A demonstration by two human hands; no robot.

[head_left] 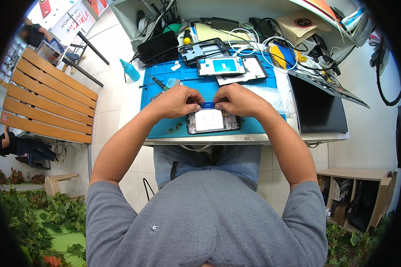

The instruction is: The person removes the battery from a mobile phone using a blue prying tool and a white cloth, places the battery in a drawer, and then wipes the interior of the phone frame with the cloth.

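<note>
An opened handheld device [209, 123], with a pale inner panel and dark frame, lies on the blue work mat [160, 129] in front of me. My left hand [185, 100] and my right hand [231, 100] pinch either end of a small dark-blue strip [207, 105] along the device's far edge. A thin tool [157, 82] and a small light-blue piece [173, 82] lie just beyond my left hand. Behind my hands sit another opened device with a cyan panel [223, 66] and an empty black frame [196, 51].
A blue bottle [130, 70] stands at the desk's left; a black slab [158, 46] and tangled cables [260, 42] lie at the back. A dark screen [318, 109] lies at the right. Two other people [30, 33] [11, 144] are at the far left by a wooden bench [51, 98].
</note>
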